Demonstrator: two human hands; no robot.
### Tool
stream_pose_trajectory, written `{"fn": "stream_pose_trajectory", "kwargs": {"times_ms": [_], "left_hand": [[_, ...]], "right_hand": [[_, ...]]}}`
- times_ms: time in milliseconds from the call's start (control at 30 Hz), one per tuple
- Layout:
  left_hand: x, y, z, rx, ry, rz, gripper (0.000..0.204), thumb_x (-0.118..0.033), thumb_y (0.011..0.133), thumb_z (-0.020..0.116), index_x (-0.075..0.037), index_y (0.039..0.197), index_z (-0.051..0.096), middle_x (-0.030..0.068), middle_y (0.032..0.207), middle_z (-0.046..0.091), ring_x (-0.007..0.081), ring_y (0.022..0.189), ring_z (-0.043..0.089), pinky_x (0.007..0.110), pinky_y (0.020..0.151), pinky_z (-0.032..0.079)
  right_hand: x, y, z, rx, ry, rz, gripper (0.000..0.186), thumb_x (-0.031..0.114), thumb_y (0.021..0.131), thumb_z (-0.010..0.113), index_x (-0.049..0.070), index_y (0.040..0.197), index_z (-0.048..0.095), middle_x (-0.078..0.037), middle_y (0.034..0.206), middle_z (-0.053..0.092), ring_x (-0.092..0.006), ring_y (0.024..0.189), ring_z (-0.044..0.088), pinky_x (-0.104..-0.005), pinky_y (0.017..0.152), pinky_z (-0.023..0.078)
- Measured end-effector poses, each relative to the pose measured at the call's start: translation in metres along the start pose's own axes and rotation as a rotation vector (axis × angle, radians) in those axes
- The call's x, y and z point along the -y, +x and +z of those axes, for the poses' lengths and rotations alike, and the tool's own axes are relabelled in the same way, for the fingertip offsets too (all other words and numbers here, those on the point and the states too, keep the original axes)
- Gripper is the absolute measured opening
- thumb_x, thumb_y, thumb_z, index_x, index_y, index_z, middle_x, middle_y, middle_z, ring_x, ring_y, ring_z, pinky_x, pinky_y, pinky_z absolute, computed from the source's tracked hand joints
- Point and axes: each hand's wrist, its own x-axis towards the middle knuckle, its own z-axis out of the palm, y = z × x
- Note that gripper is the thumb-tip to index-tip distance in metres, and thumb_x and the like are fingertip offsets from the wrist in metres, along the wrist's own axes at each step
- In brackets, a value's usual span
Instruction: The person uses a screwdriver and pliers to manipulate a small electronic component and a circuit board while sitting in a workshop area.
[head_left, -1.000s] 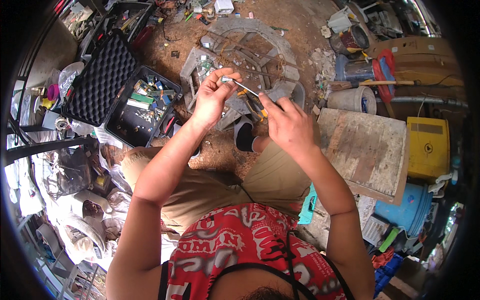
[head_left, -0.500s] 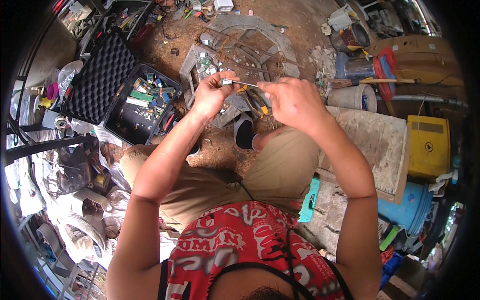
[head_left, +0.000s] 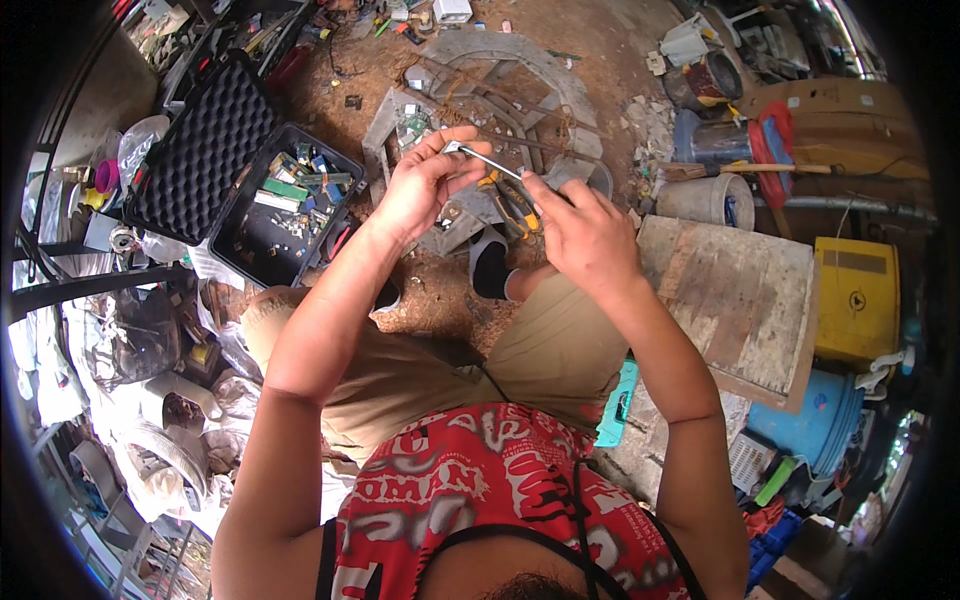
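My left hand (head_left: 428,185) pinches a small pale metallic piece (head_left: 453,148) between thumb and fingers; its exact kind is too small to make out. In my right hand (head_left: 590,232) is a screwdriver (head_left: 492,162) with a thin metal shaft, its handle mostly hidden in my closed fingers. The shaft's tip touches or nearly touches the small piece. Below my hands, pliers with black and yellow handles (head_left: 516,208) lie over a grey segmented ring frame (head_left: 570,95). Small green and white board scraps (head_left: 412,125) lie on that frame, beside my left hand.
At the left, an open black case (head_left: 262,245) with a foam-lined lid (head_left: 200,150) holds circuit boards and small parts. To the right stand a wooden board (head_left: 730,295), a yellow box (head_left: 856,298), a blue bucket (head_left: 815,415) and a whitish bucket (head_left: 705,200). Clutter fills the left side.
My right hand has shifted slightly down, with the screwdriver now at a steeper slant. My left hand has turned and its fingers have spread a little, still holding the small piece.
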Motion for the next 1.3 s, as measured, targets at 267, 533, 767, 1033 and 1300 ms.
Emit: {"fn": "stream_pose_trajectory", "kwargs": {"times_ms": [267, 533, 767, 1033, 1300], "left_hand": [[0.006, 0.002, 0.01, -0.132, 0.08, 0.131, 0.029, -0.004, 0.099, 0.046, -0.003, 0.128, 0.048, 0.0145, 0.118, 0.065, 0.016, 0.094, 0.066, 0.031, 0.088, 0.055], [0.002, 0.005, -0.001, -0.096, 0.424, 0.193, 0.028, -0.005, 0.1, 0.046, 0.0, 0.127, 0.048, 0.0113, 0.108, 0.069, 0.0127, 0.087, 0.066, 0.027, 0.081, 0.054], [-0.003, -0.001, 0.005, -0.109, 0.858, 0.018, 0.029, -0.005, 0.096, 0.047, -0.002, 0.123, 0.055, 0.0084, 0.094, 0.073, 0.0127, 0.08, 0.069, 0.027, 0.073, 0.054], [-0.019, -0.007, 0.003, -0.023, 0.417, -0.136, 0.031, -0.001, 0.094, 0.046, -0.001, 0.125, 0.051, 0.0159, 0.105, 0.07, 0.0139, 0.084, 0.067, 0.027, 0.08, 0.055], [-0.007, -0.005, -0.002, 0.158, 0.679, -0.094, 0.022, -0.005, 0.092, 0.053, 0.003, 0.113, 0.056, 0.0109, 0.096, 0.071, 0.0125, 0.077, 0.066, 0.026, 0.071, 0.053]], "right_hand": [[0.008, 0.008, 0.001, 0.017, -0.091, -0.02, 0.047, 0.013, 0.084, 0.063, 0.025, 0.13, 0.061, -0.006, 0.084, 0.055, -0.0278, 0.068, 0.064, -0.0399, 0.056, 0.054], [0.006, 0.011, 0.011, -0.025, -0.072, -0.07, 0.043, 0.015, 0.085, 0.062, 0.02, 0.128, 0.061, -0.008, 0.086, 0.055, -0.0286, 0.069, 0.065, -0.0403, 0.058, 0.056], [0.003, 0.041, -0.029, 0.274, -0.066, -0.029, 0.036, 0.013, 0.085, 0.061, 0.016, 0.12, 0.067, -0.012, 0.083, 0.062, -0.0337, 0.071, 0.065, -0.0451, 0.063, 0.054], [-0.019, 0.047, -0.054, 0.281, 0.258, 0.003, 0.025, 0.015, 0.088, 0.06, 0.008, 0.111, 0.066, -0.016, 0.092, 0.069, -0.0341, 0.089, 0.068, -0.0412, 0.077, 0.054], [0.001, 0.04, 0.034, 0.003, 0.637, 0.143, 0.038, 0.023, 0.083, 0.074, 0.004, 0.113, 0.062, -0.014, 0.108, 0.065, -0.0253, 0.099, 0.064, -0.0345, 0.083, 0.051]]}}
